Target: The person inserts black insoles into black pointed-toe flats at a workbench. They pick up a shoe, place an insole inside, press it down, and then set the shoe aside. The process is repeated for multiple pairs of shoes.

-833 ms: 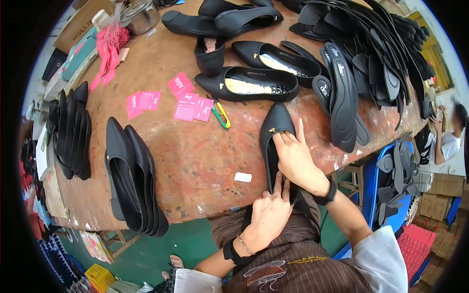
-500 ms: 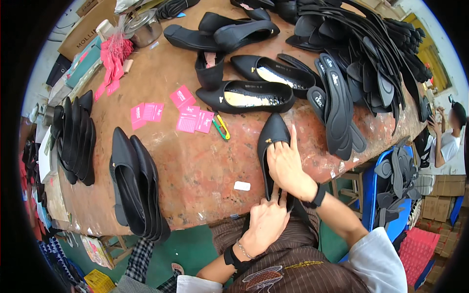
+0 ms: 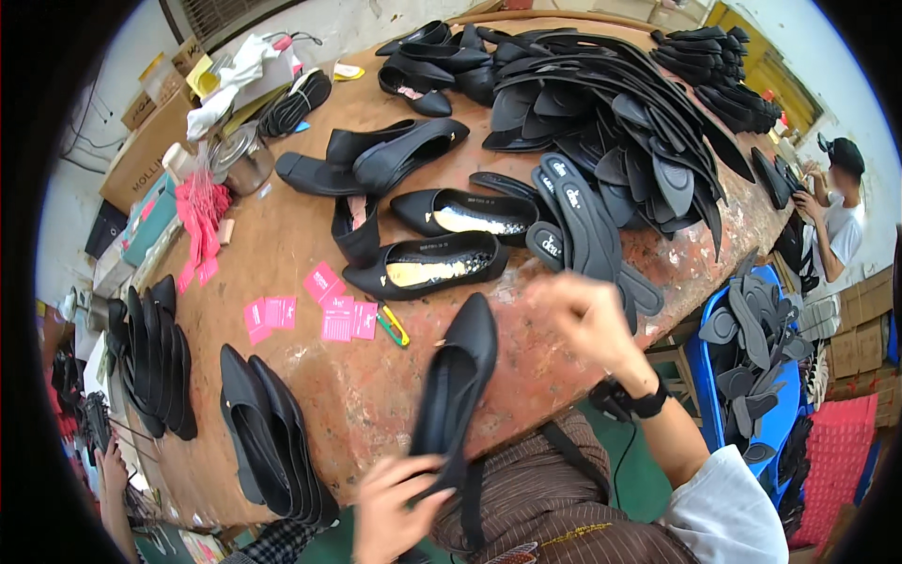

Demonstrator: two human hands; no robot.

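Observation:
A black pointed flat shoe (image 3: 473,331) with a small gold ornament lies at the table's front edge, toe pointing away from me. Its heel is in the grip of my left hand (image 3: 399,503), thumb and fingers pinching the rim. Above the table to the right, my right hand (image 3: 601,329) is apart from the shoe. Its fingers look bent but are smeared by motion. Just beyond it lie dark padded insoles (image 3: 584,221). Two more black flats stand near them, the closer flat (image 3: 442,263) showing a pale, shiny inside.
Nested black shoes (image 3: 272,432) stand at the front left, with another row (image 3: 155,367) behind. Pink cards (image 3: 338,315) and green-yellow thread snips (image 3: 392,324) lie mid-table. Insoles pile up (image 3: 601,122) at the back right. A blue bin (image 3: 711,381) holds more. Another person (image 3: 836,221) is at far right.
My right hand has come out of the shoe and moved right. My left hand has shifted left to the heel, and the shoe now slants. The whole view has also shifted.

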